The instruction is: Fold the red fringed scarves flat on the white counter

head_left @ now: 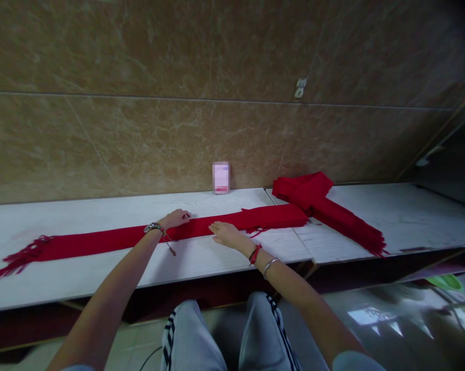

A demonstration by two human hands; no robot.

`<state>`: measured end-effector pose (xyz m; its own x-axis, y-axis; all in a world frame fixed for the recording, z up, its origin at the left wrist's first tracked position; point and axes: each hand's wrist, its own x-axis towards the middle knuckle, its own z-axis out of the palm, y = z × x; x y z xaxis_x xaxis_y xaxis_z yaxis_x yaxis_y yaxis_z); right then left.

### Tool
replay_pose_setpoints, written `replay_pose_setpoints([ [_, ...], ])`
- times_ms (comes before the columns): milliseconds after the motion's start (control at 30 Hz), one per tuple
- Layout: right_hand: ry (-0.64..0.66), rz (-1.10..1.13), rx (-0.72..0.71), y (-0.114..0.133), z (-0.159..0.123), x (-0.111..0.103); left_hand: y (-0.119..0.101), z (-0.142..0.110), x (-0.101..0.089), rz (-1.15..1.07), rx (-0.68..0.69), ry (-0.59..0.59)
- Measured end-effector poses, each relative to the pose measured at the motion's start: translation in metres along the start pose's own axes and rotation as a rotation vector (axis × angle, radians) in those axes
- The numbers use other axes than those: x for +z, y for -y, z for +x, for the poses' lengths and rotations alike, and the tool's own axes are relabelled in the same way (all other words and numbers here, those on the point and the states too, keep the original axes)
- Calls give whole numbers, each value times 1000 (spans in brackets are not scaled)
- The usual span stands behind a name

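A long red scarf (pixel 112 238) lies stretched along a white wood-grain tabletop (pixel 217 257), its fringe at the far left. My left hand (pixel 175 218) rests flat on the scarf's middle, fingers spread. My right hand (pixel 224 233) lies open on the scarf's near edge just to the right. A second red scarf (pixel 325 203), folded, lies at an angle on the right, its fringed end towards the table's front edge.
A small pink box (pixel 221 178) stands against the brown tiled wall (pixel 139 129) behind the scarf. A wall socket (pixel 300 88) sits higher up. The table's front edge runs just before my knees. A green object (pixel 446 282) lies on the shiny floor at right.
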<state>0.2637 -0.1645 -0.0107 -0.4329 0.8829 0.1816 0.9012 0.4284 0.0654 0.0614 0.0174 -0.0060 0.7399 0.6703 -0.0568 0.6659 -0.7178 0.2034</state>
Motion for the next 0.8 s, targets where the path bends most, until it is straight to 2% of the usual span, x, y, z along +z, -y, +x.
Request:
replay_pose_setpoints([
  [167, 27, -37, -28, 21, 30, -8, 21, -9, -13, -37, -69, 140],
  [333, 92, -96, -43, 34, 47, -10, 17, -6, -13, -90, -58, 172],
  [533, -8, -123, 53, 40, 55, 6, 5, 11, -7, -158, -10, 205],
  [633, -79, -144, 38, 41, 55, 14, 3, 17, -5, -207, 3, 225],
  [800, -109, -158, 80, 48, 52, 14, 4, 17, -9, -330, 50, 254],
])
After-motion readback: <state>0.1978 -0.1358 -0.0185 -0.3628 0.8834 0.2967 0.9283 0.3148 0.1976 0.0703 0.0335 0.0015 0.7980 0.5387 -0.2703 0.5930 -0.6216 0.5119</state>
